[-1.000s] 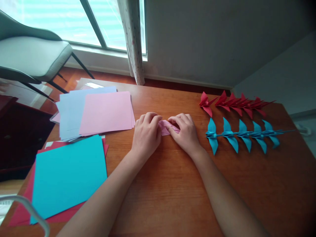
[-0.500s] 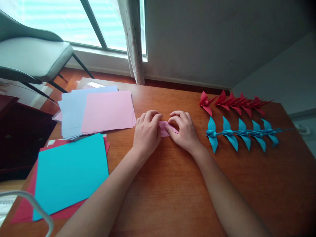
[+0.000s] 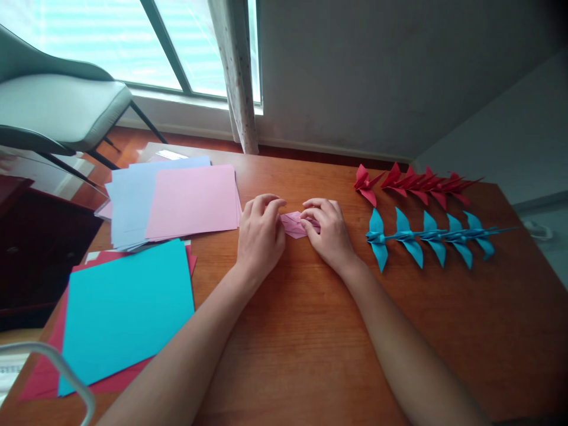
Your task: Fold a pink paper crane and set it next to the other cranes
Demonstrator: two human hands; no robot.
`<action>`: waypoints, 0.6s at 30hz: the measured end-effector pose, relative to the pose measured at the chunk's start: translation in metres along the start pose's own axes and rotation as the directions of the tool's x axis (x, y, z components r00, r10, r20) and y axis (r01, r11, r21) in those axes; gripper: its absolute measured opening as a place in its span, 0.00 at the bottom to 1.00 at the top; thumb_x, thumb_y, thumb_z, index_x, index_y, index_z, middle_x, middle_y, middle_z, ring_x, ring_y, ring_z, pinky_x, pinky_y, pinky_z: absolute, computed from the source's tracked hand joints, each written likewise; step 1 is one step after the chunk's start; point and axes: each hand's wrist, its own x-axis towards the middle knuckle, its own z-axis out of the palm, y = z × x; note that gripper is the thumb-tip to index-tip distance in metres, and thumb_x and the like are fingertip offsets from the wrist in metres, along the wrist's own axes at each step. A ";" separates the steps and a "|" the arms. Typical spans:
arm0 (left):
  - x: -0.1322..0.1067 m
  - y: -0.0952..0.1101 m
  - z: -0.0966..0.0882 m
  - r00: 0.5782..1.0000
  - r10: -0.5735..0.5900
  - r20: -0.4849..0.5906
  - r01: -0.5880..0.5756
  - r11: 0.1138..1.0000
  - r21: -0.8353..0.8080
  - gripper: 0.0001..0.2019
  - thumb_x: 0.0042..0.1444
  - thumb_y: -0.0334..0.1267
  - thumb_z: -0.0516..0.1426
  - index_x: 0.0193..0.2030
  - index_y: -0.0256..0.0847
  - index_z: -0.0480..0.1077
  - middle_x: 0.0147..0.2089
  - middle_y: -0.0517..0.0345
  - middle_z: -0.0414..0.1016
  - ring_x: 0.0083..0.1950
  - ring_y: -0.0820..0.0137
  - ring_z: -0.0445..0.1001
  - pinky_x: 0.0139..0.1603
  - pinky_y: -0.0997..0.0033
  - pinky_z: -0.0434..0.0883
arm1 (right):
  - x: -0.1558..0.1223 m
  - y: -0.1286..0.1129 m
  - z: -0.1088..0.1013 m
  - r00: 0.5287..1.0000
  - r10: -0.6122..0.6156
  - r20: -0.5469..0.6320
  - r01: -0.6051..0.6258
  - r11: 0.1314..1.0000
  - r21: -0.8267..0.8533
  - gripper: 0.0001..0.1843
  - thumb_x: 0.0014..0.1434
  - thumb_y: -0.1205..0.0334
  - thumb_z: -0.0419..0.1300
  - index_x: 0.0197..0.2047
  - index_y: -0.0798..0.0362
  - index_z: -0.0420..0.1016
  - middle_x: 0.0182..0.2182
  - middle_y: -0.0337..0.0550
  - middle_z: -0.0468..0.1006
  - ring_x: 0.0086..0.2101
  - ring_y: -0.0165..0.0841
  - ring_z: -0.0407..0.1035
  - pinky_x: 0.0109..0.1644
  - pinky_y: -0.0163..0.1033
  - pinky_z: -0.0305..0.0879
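Observation:
A small folded piece of pink paper [image 3: 293, 225] lies on the wooden table [image 3: 310, 331] between my hands. My left hand [image 3: 260, 234] has its fingers curled, with the fingertips pressing on the left end of the piece. My right hand [image 3: 331, 232] is curled over the right end and pinches it. Most of the paper is hidden under my fingers.
A stack of pink and pale blue sheets [image 3: 177, 201] lies at the left, with a turquoise sheet [image 3: 124, 310] on red sheets nearer me. A row of red folded cranes [image 3: 412, 183] and a row of blue ones [image 3: 426, 239] lie at the right. A grey chair [image 3: 57, 106] stands by the window.
My hands have drawn slightly apart, so more of the pink piece shows between them. The view has shifted a little.

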 end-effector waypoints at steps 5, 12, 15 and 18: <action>0.000 0.003 0.000 0.999 -0.017 0.045 0.016 1.000 0.017 0.13 0.64 0.35 0.55 0.54 0.40 0.71 0.56 0.46 0.74 0.57 0.55 0.71 0.59 0.53 0.68 | 0.000 0.001 0.000 0.995 0.046 -0.084 -0.049 0.998 -0.036 0.06 0.62 0.70 0.61 0.36 0.51 0.77 0.43 0.50 0.79 0.47 0.44 0.69 0.55 0.51 0.69; -0.001 0.007 -0.001 0.990 -0.032 0.134 0.012 0.989 0.150 0.12 0.61 0.39 0.60 0.51 0.42 0.73 0.60 0.45 0.72 0.59 0.51 0.69 0.58 0.50 0.67 | 0.000 -0.002 -0.001 0.993 0.072 -0.095 -0.077 0.996 -0.051 0.05 0.61 0.69 0.61 0.36 0.50 0.77 0.43 0.49 0.79 0.47 0.44 0.70 0.55 0.51 0.69; -0.001 0.007 -0.001 0.990 -0.035 0.140 0.012 0.987 0.163 0.12 0.61 0.40 0.60 0.51 0.42 0.73 0.61 0.45 0.72 0.60 0.51 0.69 0.58 0.49 0.67 | 0.000 -0.003 0.000 0.993 0.080 -0.084 -0.085 0.994 -0.063 0.02 0.61 0.66 0.62 0.36 0.51 0.76 0.45 0.51 0.78 0.48 0.45 0.69 0.56 0.52 0.68; -0.002 0.007 -0.001 0.989 -0.026 0.144 0.003 0.988 0.154 0.12 0.62 0.39 0.58 0.51 0.43 0.72 0.60 0.45 0.72 0.61 0.51 0.69 0.59 0.48 0.67 | 0.001 -0.002 0.000 0.994 0.083 -0.070 -0.085 0.996 -0.033 0.02 0.60 0.66 0.63 0.34 0.50 0.74 0.45 0.51 0.77 0.49 0.45 0.69 0.56 0.52 0.68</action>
